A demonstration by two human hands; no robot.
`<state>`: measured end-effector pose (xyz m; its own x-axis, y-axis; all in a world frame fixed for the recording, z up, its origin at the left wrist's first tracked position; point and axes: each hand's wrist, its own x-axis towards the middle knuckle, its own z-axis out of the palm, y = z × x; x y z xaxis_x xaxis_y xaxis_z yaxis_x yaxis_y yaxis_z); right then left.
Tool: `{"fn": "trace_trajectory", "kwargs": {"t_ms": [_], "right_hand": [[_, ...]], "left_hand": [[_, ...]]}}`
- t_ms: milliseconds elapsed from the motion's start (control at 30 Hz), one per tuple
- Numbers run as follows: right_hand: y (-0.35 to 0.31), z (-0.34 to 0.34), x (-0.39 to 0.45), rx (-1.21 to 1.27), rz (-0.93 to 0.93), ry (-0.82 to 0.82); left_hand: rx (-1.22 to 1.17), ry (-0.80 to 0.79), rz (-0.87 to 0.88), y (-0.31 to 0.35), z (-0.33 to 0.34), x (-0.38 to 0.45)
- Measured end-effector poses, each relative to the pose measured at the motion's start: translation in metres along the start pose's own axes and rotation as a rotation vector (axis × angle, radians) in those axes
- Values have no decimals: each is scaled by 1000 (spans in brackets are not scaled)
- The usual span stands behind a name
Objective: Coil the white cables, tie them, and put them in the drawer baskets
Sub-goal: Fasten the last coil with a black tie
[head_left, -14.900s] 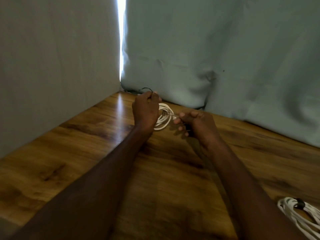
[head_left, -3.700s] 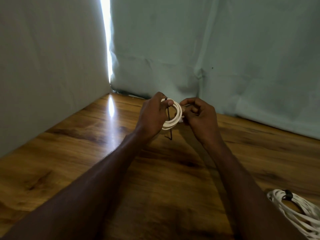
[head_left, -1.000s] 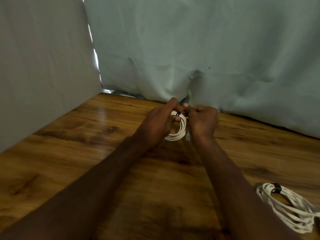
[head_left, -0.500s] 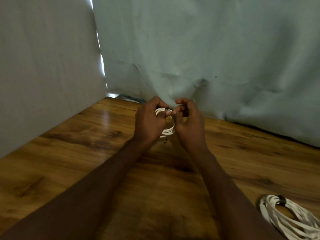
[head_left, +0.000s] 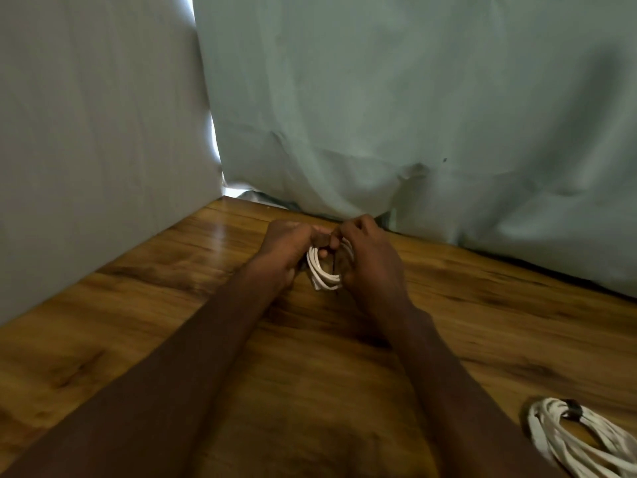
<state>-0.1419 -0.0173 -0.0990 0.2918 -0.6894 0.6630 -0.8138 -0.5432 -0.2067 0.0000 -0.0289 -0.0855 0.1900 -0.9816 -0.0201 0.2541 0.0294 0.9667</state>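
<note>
1. Both hands have closed in at twelve o'clock: left hand (head_left: 287, 251) and right hand (head_left: 367, 257), fingers pinching the small white coil (head_left: 324, 272) above the worktop (head_left: 138, 322).
2. The tie seems nearly cinched.
3. A tied coil (head_left: 582, 443) waits at five o'clock.

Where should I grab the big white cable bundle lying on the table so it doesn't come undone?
Best bet: pinch the cable bundle right at its black tie, coming down from above. It lies flat on the table, and the tie is where all the loops are cinched together, so they probably won't spill apart.
</note>
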Motion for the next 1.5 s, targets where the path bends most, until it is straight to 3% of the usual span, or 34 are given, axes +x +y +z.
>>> {"fn": "trace_trajectory", "kwargs": {"t_ms": [133,300,433,533,600,733,833,1000,1133,1200,1500], "right_hand": [[-6,0,-1,-56,40,-10],[1,1,-1,147,-13,191],[-5,7,1,411,296,365],[3,3,4,498,518,405],[10,-4,5,546,622,431],[20,-8,5,634,736,295],[42,8,5,738,788,208],[33,-4,9,829,854,229],[37,-10,10,996,988,51],[41,-10,13,1058,1081,41],[37,-11,11,963,1161,-51]], "left_hand": [[31,30,-91,-4,-2,5],[-117,-12,-157,-3,-4,12],[27,-20,176,-14,5,11],[285,-130,431,-25,17,13],[371,-224,504,-27,22,11],[566,-337,664,-29,18,10],[612,-392,654,-28,13,9],[580,-457,631,-25,12,0],[666,-372,761,-30,14,-3],[783,-329,857,-31,16,-6],[897,-224,988,-25,17,-10]]}}
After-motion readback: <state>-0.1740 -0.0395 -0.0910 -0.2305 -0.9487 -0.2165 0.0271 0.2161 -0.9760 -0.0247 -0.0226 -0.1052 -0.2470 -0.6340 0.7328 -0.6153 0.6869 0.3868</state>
